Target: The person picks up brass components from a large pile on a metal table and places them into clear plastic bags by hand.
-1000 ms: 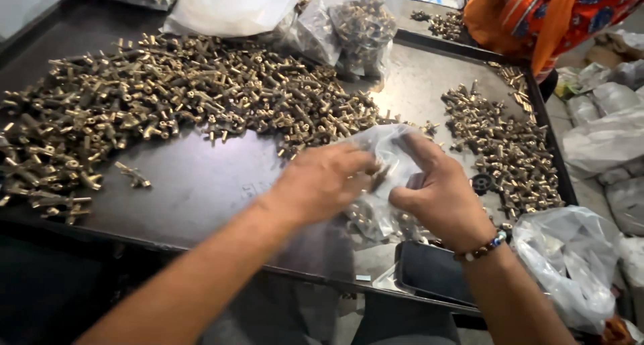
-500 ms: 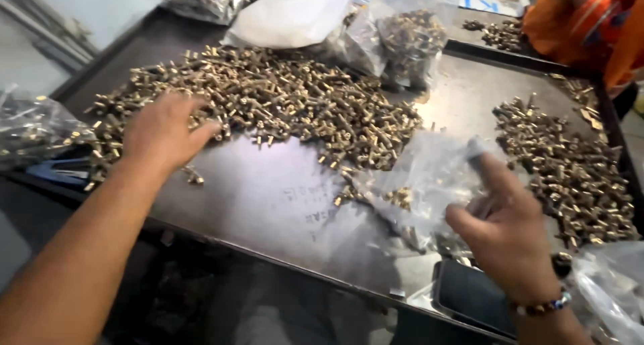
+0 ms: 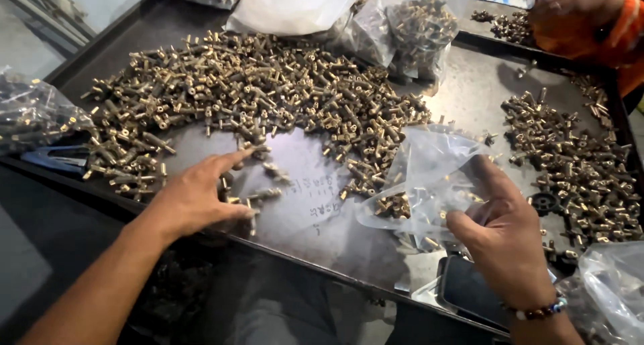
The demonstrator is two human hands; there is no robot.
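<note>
Left hand [image 3: 194,197] lies palm down on the dark metal tray [image 3: 295,217], fingers spread, released, nothing gripped; fingertips touch a few loose brass fittings [image 3: 265,194] at the near edge of the big brass fitting pile [image 3: 255,97] that arcs across the tray's left and middle. Right hand [image 3: 503,238] grasps a clear plastic bag [image 3: 429,177] by its near edge, thumb up against the film, bag mouth held toward the pile; a small clump of fittings sits in the bag's lower part, bag resting on the tray right of centre. Second smaller pile of fittings [image 3: 577,164] on the tray's right side, well apart from the left hand. Dark phone [image 3: 469,291] just beside the right wrist at the tray's front edge. Beaded bracelet [image 3: 537,311] on the right wrist. More filled clear bags [image 3: 409,30] at the tray's far edge. Another person's orange sleeve [image 3: 617,30] top right.
</note>
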